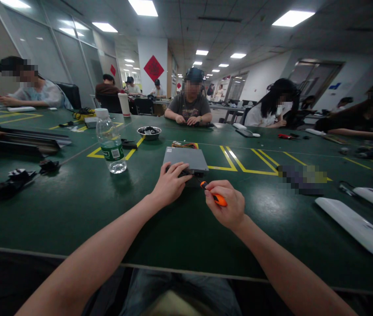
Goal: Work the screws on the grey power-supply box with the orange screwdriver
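A grey metal power supply unit (pixel 186 159) lies on the green table in front of me, with a label on its top and coloured wires (pixel 184 145) at its far side. My left hand (pixel 170 182) holds its near left edge, fingers over the top and thumb along the front. In my right hand (pixel 227 204) is a screwdriver (pixel 220 200) with an orange and black handle, gripped in closed fingers. The screwdriver points at the unit's near face, beside my left thumb. Its tip is too small and dark to tell whether it touches a screw.
A water bottle (pixel 111 147) stands left of the unit, and a metal bowl (pixel 149 133) of dark small parts is behind it. Black parts (pixel 12 182) lie far left. White elongated devices (pixel 354 224) lie at the right. Several people sit around the table.
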Demonstrator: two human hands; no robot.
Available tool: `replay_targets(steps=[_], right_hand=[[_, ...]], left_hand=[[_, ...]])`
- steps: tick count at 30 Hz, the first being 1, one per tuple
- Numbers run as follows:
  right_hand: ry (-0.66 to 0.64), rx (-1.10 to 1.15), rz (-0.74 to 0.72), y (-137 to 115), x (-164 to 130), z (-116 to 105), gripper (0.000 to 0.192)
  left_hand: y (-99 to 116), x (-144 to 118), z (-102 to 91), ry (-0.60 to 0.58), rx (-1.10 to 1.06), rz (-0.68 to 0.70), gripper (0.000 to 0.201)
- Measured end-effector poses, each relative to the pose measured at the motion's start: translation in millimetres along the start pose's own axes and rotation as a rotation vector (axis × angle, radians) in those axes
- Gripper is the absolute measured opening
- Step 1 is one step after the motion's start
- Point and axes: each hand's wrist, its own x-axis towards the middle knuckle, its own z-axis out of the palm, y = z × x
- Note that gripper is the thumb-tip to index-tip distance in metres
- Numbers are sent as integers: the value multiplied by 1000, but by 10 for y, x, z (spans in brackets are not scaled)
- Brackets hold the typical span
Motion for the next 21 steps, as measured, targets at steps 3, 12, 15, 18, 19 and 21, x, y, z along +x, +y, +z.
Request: replay_targets(steps=[3, 12, 15, 18, 19, 21], right_hand=[[9, 7, 7, 2, -6, 4, 18], [-34, -9, -16, -77, 57, 0, 22], [-111, -20, -23, -155, 70, 13, 18], [-211, -55, -41, -254, 69, 47, 10], [-238, -72, -41, -287, 67, 61, 8], [-280, -106, -22, -343, 63, 85, 7]], left_hand=[[0, 1, -4, -4, -4, 1, 34], [3, 6, -16, -3, -3, 5, 34], [5, 1, -9, -1, -3, -1, 35], [6, -4, 5, 5, -11, -2, 34], [5, -5, 11, 9, -15, -4, 33], [2, -5, 24, 22, -25, -7, 31]])
